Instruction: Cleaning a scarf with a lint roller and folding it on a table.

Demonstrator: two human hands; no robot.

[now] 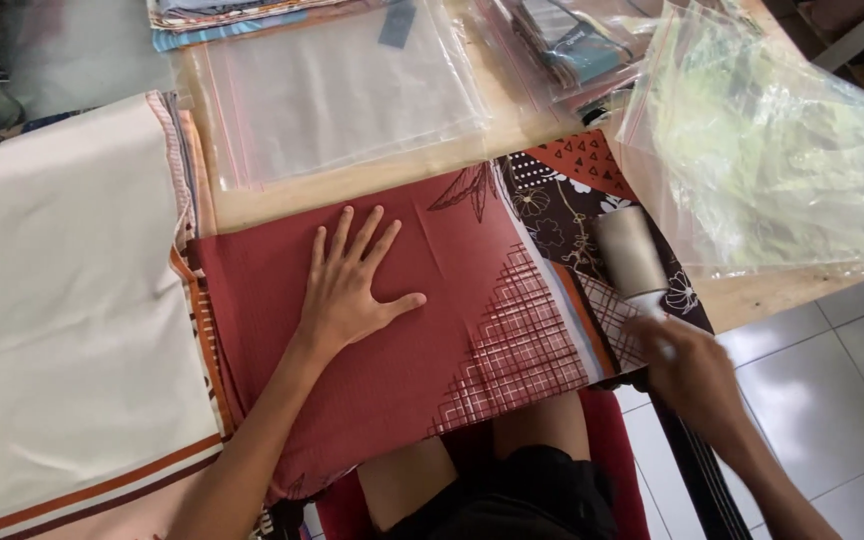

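Open room lies on the plain rust-red folded patterned cloth [422,330] at frame centre, hemmed by the cream fabric stack [62,300] at left, flat clear plastic zip bags [342,90] above, a crumpled clear bag [772,150] at upper right, and a lint roller [630,252] at right.

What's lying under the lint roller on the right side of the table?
The lint roller rests on brown floral patterned cloth, beside the red cloth. The right hand grips its handle; the tabletop beneath is covered.
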